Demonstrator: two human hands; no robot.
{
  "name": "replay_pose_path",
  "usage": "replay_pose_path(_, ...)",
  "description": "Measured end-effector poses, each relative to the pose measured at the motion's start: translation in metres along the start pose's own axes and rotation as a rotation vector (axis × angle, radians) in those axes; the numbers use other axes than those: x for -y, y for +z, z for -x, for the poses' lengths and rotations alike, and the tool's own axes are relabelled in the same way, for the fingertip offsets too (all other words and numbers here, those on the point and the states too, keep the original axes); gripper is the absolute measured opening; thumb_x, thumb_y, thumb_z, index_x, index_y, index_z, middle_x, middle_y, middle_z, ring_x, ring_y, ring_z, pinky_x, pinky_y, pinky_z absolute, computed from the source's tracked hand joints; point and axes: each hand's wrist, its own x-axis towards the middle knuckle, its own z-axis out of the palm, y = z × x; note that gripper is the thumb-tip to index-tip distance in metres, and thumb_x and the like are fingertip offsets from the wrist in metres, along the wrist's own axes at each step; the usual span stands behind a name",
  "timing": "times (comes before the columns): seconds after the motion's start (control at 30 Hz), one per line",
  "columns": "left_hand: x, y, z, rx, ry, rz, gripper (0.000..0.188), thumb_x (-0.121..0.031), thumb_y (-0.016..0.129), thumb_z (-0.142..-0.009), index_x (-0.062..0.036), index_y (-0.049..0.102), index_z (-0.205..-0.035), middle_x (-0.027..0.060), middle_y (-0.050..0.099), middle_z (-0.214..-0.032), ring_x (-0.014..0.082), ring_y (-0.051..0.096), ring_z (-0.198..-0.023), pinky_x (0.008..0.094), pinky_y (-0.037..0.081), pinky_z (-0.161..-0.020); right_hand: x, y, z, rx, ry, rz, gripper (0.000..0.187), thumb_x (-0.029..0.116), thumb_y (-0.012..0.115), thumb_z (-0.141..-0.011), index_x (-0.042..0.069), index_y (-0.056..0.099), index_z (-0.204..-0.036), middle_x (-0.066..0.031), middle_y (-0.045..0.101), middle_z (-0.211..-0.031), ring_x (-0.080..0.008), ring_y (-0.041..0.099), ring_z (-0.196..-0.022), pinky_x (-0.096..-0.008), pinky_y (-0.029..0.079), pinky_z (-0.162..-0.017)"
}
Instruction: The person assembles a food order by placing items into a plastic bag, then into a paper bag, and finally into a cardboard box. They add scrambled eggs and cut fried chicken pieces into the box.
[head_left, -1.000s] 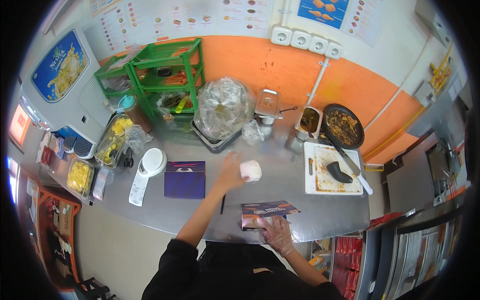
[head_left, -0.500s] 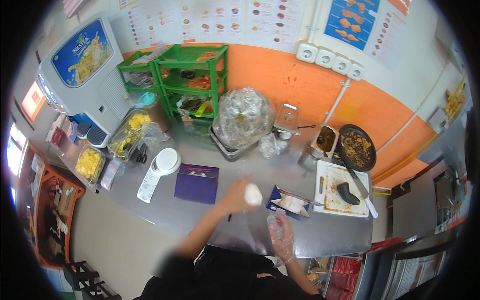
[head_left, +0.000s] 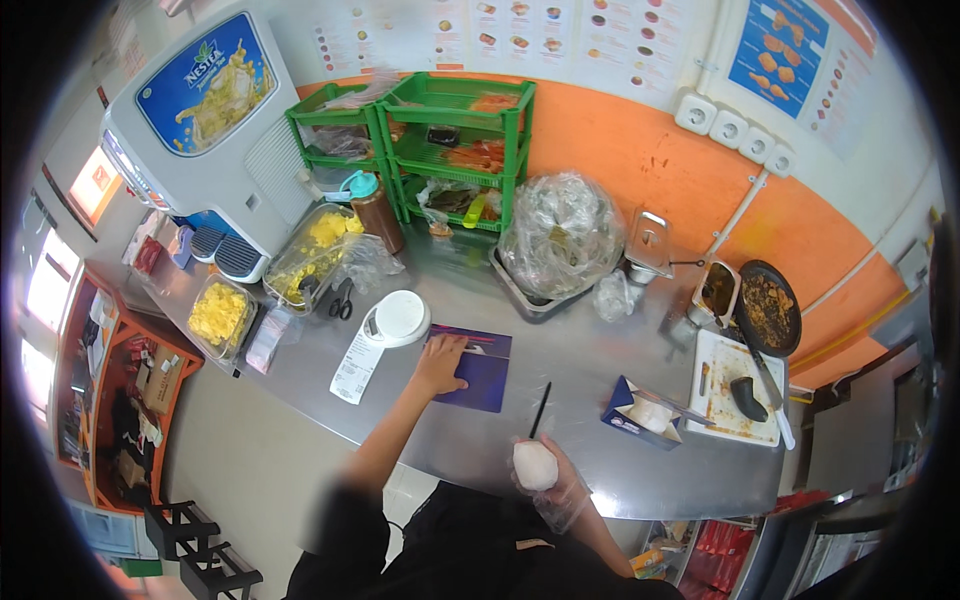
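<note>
- At the front edge of the steel counter (head_left: 590,350), the gloved R hand (head_left: 565,480) held a white bundle (head_left: 536,465); fingers closed round its side, palm mostly hidden;
- bare L hand (head_left: 440,366) lay on the flat purple box (head_left: 487,388), fingers spread over its left part; no firm grip seen; couldn't tell if the thumb pinched anything;
- just changed: 0.5 s ago L hand had a bundle, apparently the same 1, w/ R hand unladen nr the open purple box (head_left: 635,430); bundle was now in R hand & L hand had gone over to the flat box;
- meaning, as judged: swap freed L hand for the box; R hand was tied up w/ the bundle;
- open box stood just beside the cutting board (head_left: 720,350), w/ a 2nd bundle (head_left: 650,413) inside; so 2 bundles, 2 boxes, 1 box still flat;
- black stick (head_left: 541,409) lay just beyond R hand; white round device (head_left: 402,316) & paper slip (head_left: 356,372) sat left of the flat box; knife (head_left: 770,385) lay along the board's right side
</note>
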Motion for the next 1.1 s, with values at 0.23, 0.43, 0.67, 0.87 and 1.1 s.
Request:
replay_pose_path(0.23, 0.006, -0.030, 0.003, 0.324, 0.078, 0.150, 0.037, -0.026, 0.074, -0.073, -0.0090, 0.059, -0.102, 0.0147, 0.053, -0.118, 0.0349, 0.050, -0.111, 0.0471, 0.040, -0.097, 0.017, 0.043, -0.031, -0.064, -0.196, 0.096, 0.046, 0.048, 0.041, -0.096, 0.010, 0.059, -0.114, -0.0140, 0.067, -0.094, -0.0296, 0.066, -0.074, -0.0402, 0.053, -0.056)
replay_pose_path(0.43, -0.036, 0.006, 0.075, 0.101, 0.174, 0.149, 0.060, -0.040, 0.073, -0.072, -0.0005, 0.055, -0.113, 0.0152, 0.052, -0.111, 0.0326, 0.049, -0.107, 0.0462, 0.042, -0.088, 0.005, 0.057, -0.065, -0.143, -0.398, 0.078, 0.043, 0.043, 0.042, -0.097, 0.008, 0.057, -0.116, -0.0149, 0.067, -0.095, -0.0296, 0.067, -0.077, -0.0434, 0.055, -0.057)
replay_pose_path(0.67, -0.047, 0.005, 0.099, 0.300, 0.293, 0.127, 0.060, -0.034, 0.078, -0.068, -0.0047, 0.055, -0.116, 0.0175, 0.053, -0.113, 0.0320, 0.052, -0.108, 0.0444, 0.046, -0.085, -0.017, 0.037, -0.082, -0.299, -0.497, 0.042, 0.044, 0.042, 0.046, -0.095, 0.004, 0.059, -0.111, -0.0121, 0.067, -0.093, -0.0270, 0.067, -0.082, -0.0373, 0.056, -0.052)
replay_pose_path(0.87, -0.036, -0.082, 0.084, 0.535, 0.298, 0.232, 0.038, -0.011, 0.064, -0.075, -0.0061, 0.060, -0.112, 0.0181, 0.060, -0.110, 0.0298, 0.065, -0.093, 0.0456, 0.050, -0.081, -0.019, 0.091, -0.035, 0.097, -0.372, -0.342, 0.046, 0.046, 0.039, -0.097, 0.008, 0.056, -0.117, -0.0173, 0.063, -0.097, -0.0256, 0.061, -0.064, -0.0356, 0.049, -0.042)
replay_pose_path(1.1, 0.002, -0.043, 0.073, 0.164, 0.464, 0.137, 0.047, -0.007, 0.057, -0.076, -0.0067, 0.053, -0.122, 0.0126, 0.057, -0.116, 0.0265, 0.053, -0.115, 0.0390, 0.037, -0.102, -0.032, 0.157, -0.023, -0.160, -0.547, 0.317, 0.042, 0.035, 0.047, -0.097, 0.002, 0.052, -0.123, -0.0159, 0.058, -0.112, -0.0251, 0.065, -0.087, -0.0381, 0.055, -0.072)
